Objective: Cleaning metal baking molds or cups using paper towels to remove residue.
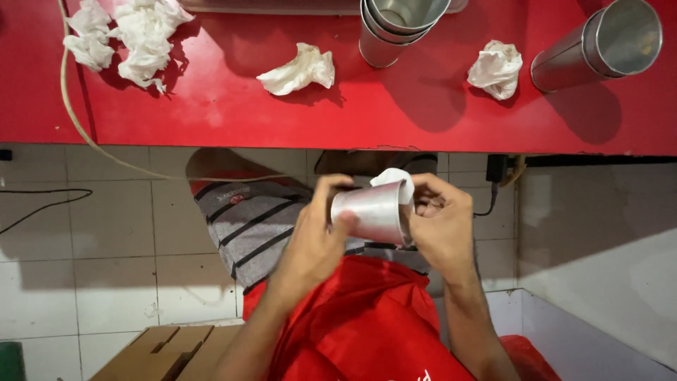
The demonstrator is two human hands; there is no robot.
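Note:
My left hand (315,236) grips the base of a steel tumbler (371,212), held on its side above my lap and a red apron (360,324). At the cup's mouth, my right hand (443,227) presses a white tissue (392,176) into and over the rim. Both hands are below the near edge of the red table (352,116).
On the red table lie several crumpled white tissues (299,70), a stack of steel tumblers (395,25) and a single tumbler (599,46) at the right. A cord (77,120) hangs off the table's left side. A cardboard box (169,349) stands on the tiled floor.

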